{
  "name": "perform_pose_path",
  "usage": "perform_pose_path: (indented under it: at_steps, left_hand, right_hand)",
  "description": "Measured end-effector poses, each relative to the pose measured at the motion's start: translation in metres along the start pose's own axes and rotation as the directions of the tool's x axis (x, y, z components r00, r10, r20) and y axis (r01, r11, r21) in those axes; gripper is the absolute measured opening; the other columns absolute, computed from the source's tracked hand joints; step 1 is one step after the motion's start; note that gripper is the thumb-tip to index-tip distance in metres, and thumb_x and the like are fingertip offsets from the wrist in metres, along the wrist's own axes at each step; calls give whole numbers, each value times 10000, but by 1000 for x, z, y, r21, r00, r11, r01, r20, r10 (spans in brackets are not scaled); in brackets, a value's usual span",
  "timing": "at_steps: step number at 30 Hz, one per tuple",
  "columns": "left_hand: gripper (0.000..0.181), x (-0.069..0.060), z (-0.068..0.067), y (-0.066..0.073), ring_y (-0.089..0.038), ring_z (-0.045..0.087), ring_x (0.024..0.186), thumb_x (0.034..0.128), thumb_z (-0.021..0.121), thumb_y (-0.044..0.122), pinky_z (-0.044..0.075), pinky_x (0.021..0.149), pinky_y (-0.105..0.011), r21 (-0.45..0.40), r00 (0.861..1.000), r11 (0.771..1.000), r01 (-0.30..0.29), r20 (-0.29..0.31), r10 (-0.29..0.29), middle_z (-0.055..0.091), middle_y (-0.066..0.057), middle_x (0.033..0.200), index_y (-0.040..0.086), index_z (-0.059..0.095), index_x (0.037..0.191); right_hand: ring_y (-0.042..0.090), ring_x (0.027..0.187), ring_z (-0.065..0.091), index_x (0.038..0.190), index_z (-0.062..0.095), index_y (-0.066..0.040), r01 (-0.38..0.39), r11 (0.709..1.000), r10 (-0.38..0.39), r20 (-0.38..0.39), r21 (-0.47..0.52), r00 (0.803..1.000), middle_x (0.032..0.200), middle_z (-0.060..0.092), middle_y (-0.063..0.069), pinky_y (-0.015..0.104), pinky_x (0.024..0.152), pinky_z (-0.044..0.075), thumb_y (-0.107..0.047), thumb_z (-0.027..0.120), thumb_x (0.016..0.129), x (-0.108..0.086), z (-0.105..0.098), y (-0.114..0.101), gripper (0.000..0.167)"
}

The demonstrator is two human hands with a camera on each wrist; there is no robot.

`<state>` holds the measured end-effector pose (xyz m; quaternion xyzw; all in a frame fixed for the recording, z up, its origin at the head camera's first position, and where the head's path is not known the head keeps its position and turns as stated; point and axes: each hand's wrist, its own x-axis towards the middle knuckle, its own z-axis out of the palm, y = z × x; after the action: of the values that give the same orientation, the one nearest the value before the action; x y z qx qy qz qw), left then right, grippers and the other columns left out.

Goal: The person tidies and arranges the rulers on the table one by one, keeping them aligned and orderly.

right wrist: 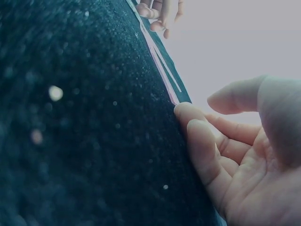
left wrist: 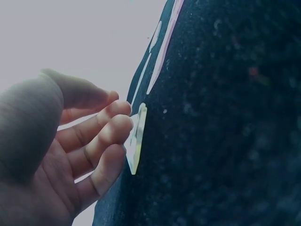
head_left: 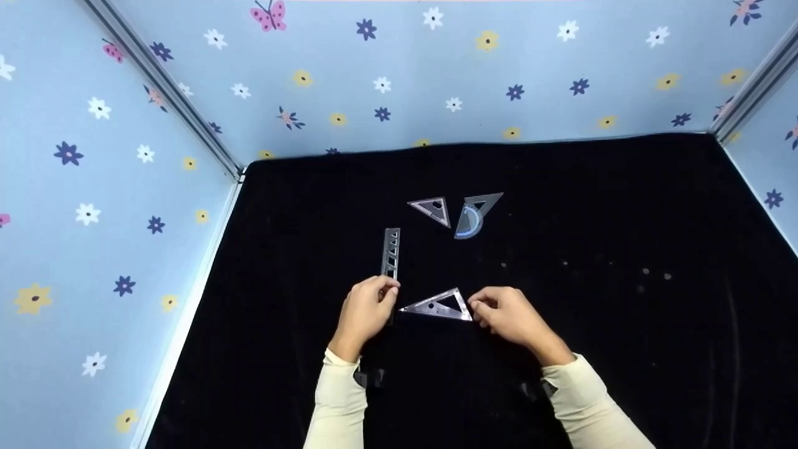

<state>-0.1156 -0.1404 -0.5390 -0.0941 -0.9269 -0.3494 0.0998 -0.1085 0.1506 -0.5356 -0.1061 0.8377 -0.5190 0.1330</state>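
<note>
We can't read the tiny markings on the triangle, lying crosswise, sharp tip pointing left at the ruler, which runs away from us. Our left hand covers it, pinching or not, can't tell; our right hand meets the short side, thumb spread.

walls: light blue, printed flowers, butterflies | corners: grey strips | below: black cloth

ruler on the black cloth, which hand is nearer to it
Left. The left hand partly covers the ruler in the head view; the right hand is off to the right, with a triangle lying between.
</note>
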Motion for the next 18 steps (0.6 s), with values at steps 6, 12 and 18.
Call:
perform_pose_path:
  at_steps: [6,12,18]
  left_hand:
    - [95,0,1,1,-38,611,700,911,685,183,521,672,-334,-19,999,1000,-20,28,21,665,129,812,170,764,962]
    - [94,0,3,1,-49,607,698,913,684,176,519,670,-340,-13,1000,1000,-24,16,24,659,127,800,167,766,958]
    - [91,0,2,0,-60,606,702,914,685,171,521,671,-348,-1,1000,1000,-16,-1,16,655,118,797,177,767,955]
  right_hand:
    - [162,591,624,976,737,-75,-1,1000,1,3,-8,1000,735,671,8,312,484,529,-126,640,969,0,-1,0,110]
    - [158,587,623,975,735,-68,9,1000,-9,0,-13,1000,733,670,9,305,481,528,-128,640,970,0,-1,2,113]
    - [158,591,622,975,733,-60,7,1000,-7,5,4,1000,741,673,22,297,481,523,-119,639,968,1,1,3,111]
